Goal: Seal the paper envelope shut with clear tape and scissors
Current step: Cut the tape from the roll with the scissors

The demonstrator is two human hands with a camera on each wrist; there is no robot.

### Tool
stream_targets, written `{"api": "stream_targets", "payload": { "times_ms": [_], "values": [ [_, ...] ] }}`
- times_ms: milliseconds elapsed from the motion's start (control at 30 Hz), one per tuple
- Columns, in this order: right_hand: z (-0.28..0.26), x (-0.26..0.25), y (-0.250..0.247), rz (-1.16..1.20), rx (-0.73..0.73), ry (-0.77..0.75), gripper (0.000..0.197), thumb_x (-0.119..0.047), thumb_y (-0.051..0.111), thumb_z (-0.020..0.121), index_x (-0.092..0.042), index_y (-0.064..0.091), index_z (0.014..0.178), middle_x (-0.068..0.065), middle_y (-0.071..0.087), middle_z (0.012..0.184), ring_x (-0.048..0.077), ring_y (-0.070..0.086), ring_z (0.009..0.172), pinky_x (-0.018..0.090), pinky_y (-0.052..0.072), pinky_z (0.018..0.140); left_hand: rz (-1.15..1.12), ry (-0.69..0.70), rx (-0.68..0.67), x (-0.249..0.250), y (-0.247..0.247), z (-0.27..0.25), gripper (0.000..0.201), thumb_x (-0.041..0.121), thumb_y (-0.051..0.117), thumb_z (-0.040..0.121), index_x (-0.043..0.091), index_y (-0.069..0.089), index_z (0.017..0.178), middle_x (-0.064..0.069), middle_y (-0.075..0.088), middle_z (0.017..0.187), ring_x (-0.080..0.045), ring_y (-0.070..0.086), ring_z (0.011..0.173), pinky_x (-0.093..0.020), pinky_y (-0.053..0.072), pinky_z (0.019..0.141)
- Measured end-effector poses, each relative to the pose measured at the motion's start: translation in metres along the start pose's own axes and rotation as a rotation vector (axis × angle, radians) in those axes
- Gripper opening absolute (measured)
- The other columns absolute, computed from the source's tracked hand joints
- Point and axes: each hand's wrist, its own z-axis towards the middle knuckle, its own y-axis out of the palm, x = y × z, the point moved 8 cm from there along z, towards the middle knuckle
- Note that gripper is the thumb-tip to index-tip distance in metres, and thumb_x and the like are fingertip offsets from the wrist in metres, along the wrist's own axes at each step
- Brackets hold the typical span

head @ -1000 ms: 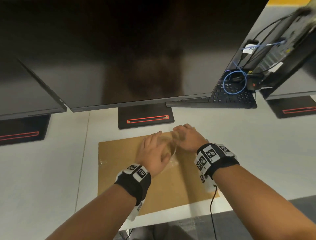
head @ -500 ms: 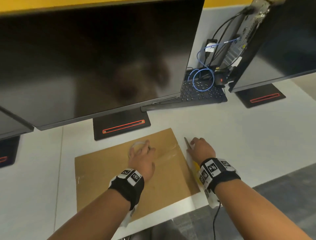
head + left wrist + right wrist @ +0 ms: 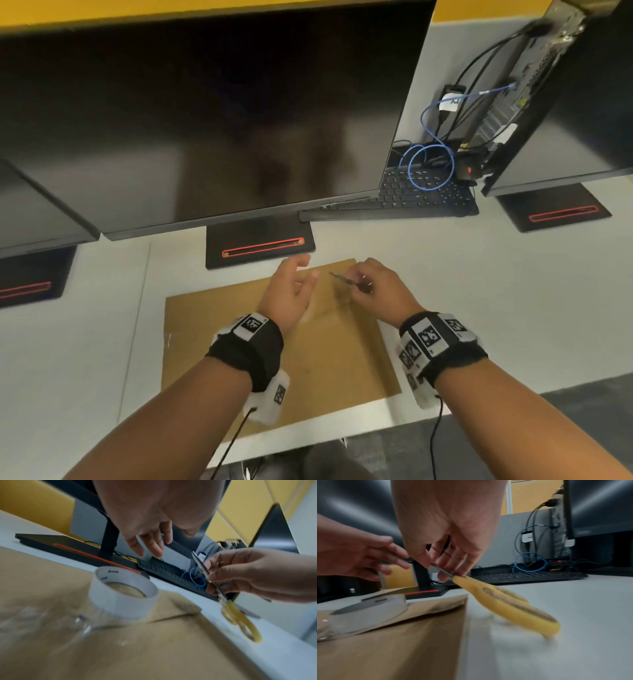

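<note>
A brown paper envelope (image 3: 281, 359) lies flat on the white desk. On it sits a roll of clear tape (image 3: 123, 595), also seen low in the right wrist view as the tape roll (image 3: 368, 609). A shiny strip of tape (image 3: 56, 623) runs off the roll across the paper. My left hand (image 3: 305, 274) hovers just above the roll with its fingers (image 3: 150, 546) straight, holding nothing. My right hand (image 3: 359, 284) pinches the scissors (image 3: 505, 605) by their closed metal blades, above the envelope's far right corner. The yellow handles (image 3: 240, 622) hang down toward me.
A large dark monitor (image 3: 212, 120) on a black base (image 3: 260, 245) stands right behind the envelope. A black keyboard (image 3: 411, 198) with a coiled blue cable lies at the back right. More monitors flank both sides. The desk's front edge (image 3: 308, 442) is close.
My right hand has lifted the scissors off the desk beside the envelope and carried them left over its corner. My left hand has let go of the tape roll and risen.
</note>
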Motion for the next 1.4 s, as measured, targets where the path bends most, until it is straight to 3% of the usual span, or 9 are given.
{"api": "stream_targets", "payload": {
  "times_ms": [100, 200, 500, 633, 933, 1033, 1200, 1333, 1400],
  "values": [
    [0.004, -0.029, 0.016, 0.007, -0.044, -0.132, 0.013, -0.010, 0.061, 0.083, -0.011, 0.065, 0.094, -0.001, 0.054, 0.089, 0.011, 0.052, 0.076, 0.025, 0.046, 0.075, -0.131, -0.112, -0.012, 0.000, -0.008, 0.006, 0.026, 0.025, 0.060, 0.093, 0.010, 0.061, 0.114, -0.006, 0.066, 0.109, -0.016, 0.061, 0.093, -0.018, 0.046, 0.082],
    [0.006, -0.046, 0.029, 0.011, -0.069, -0.186, 0.015, -0.013, 0.060, 0.085, -0.013, 0.065, 0.100, -0.004, 0.050, 0.089, 0.010, 0.049, 0.075, 0.016, 0.040, 0.068, -0.265, -0.194, -0.053, -0.010, -0.013, 0.002, 0.007, 0.011, 0.068, 0.087, 0.008, 0.065, 0.093, -0.014, 0.073, 0.091, -0.014, 0.069, 0.076, -0.023, 0.051, 0.081],
    [0.001, -0.045, 0.037, -0.187, -0.066, -0.264, 0.037, -0.015, 0.058, 0.075, -0.021, 0.063, 0.111, 0.000, 0.055, 0.107, 0.018, 0.053, 0.094, 0.025, 0.042, 0.075, -0.405, -0.266, 0.244, -0.039, -0.060, -0.014, 0.011, -0.002, 0.062, 0.088, 0.007, 0.066, 0.084, -0.009, 0.070, 0.080, -0.009, 0.071, 0.061, -0.026, 0.054, 0.080],
    [-0.003, -0.024, 0.042, -0.251, -0.122, -0.237, 0.049, -0.005, 0.054, 0.074, -0.021, 0.058, 0.121, 0.004, 0.053, 0.116, 0.025, 0.053, 0.103, 0.033, 0.049, 0.080, -0.496, -0.287, 0.308, -0.051, -0.070, -0.014, 0.017, -0.004, 0.062, 0.087, 0.009, 0.066, 0.078, -0.010, 0.069, 0.082, -0.021, 0.070, 0.069, -0.030, 0.055, 0.085],
    [-0.007, -0.017, 0.028, -0.349, -0.051, -0.297, 0.038, -0.023, 0.054, 0.077, -0.020, 0.061, 0.114, 0.006, 0.058, 0.109, 0.026, 0.054, 0.095, 0.037, 0.047, 0.083, -0.476, -0.280, 0.261, -0.048, -0.059, -0.007, 0.016, -0.003, 0.063, 0.087, 0.010, 0.066, 0.078, -0.005, 0.068, 0.085, -0.022, 0.069, 0.070, -0.031, 0.055, 0.087],
    [-0.007, -0.011, 0.027, -0.311, -0.115, -0.275, 0.035, -0.011, 0.057, 0.076, -0.021, 0.064, 0.108, 0.005, 0.057, 0.108, 0.025, 0.058, 0.087, 0.033, 0.048, 0.077, -0.436, -0.280, 0.231, -0.049, -0.055, -0.005, 0.016, -0.002, 0.063, 0.087, 0.011, 0.066, 0.079, -0.005, 0.068, 0.084, -0.018, 0.069, 0.067, -0.031, 0.054, 0.086],
    [-0.006, 0.001, 0.037, -0.427, -0.201, -0.117, 0.046, -0.020, 0.060, 0.085, -0.023, 0.048, 0.129, 0.005, 0.044, 0.127, 0.033, 0.059, 0.087, 0.036, 0.048, 0.079, -0.455, -0.271, 0.145, -0.044, -0.044, -0.003, 0.016, -0.003, 0.061, 0.088, 0.010, 0.066, 0.081, -0.005, 0.068, 0.082, -0.007, 0.068, 0.057, -0.018, 0.057, 0.073],
    [-0.011, 0.005, 0.048, -0.390, -0.357, -0.117, 0.050, -0.014, 0.057, 0.085, -0.025, 0.047, 0.133, 0.002, 0.046, 0.130, 0.030, 0.060, 0.095, 0.033, 0.047, 0.085, -0.388, -0.255, 0.079, -0.040, -0.036, -0.001, 0.006, 0.018, 0.061, 0.092, 0.014, 0.064, 0.095, -0.004, 0.070, 0.085, -0.012, 0.068, 0.077, -0.026, 0.050, 0.087],
    [-0.017, 0.009, 0.048, -0.317, -0.440, -0.103, 0.047, -0.012, 0.058, 0.084, -0.024, 0.051, 0.129, 0.003, 0.055, 0.116, 0.026, 0.060, 0.094, 0.032, 0.047, 0.081, -0.214, -0.280, 0.122, -0.049, -0.038, 0.004, 0.023, 0.032, 0.053, 0.096, 0.014, 0.059, 0.109, -0.003, 0.065, 0.101, -0.017, 0.062, 0.095, -0.027, 0.045, 0.089]
  ]
}}
